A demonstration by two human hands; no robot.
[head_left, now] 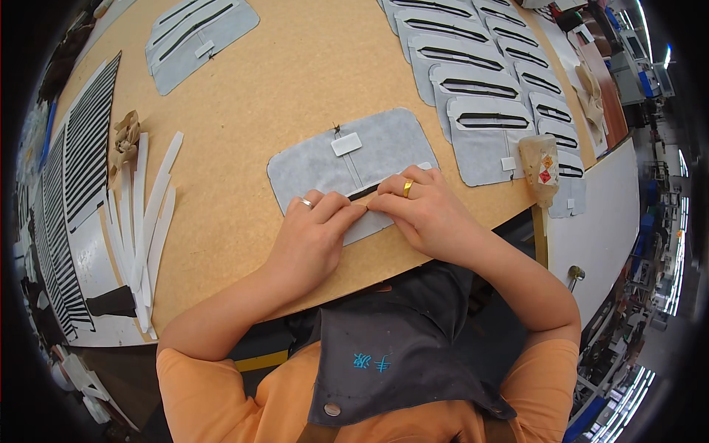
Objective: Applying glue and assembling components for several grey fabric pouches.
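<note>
A grey fabric-like panel [303, 166] with rounded corners lies at the near edge of the table in front of me. A white rectangular tag [345, 144] sits on its far half, with a narrow line running toward my hands. A black strip [363, 193] crosses the panel between my hands. My left hand [314, 225], with a silver ring, is closed in a pinch at the strip. My right hand [422, 210], with a gold ring, pinches there too, its fingertips almost meeting the left ones. The fingers partly hide the strip and the panel's near part.
Overlapping rows of similar panels [487, 151] with black-edged slots lie at the right, beside a plastic bottle [541, 170]. More panels [199, 37] lie at the far left. White strips [159, 214], crumpled brown tape [125, 136] and a board of black strips [92, 140] are at the left.
</note>
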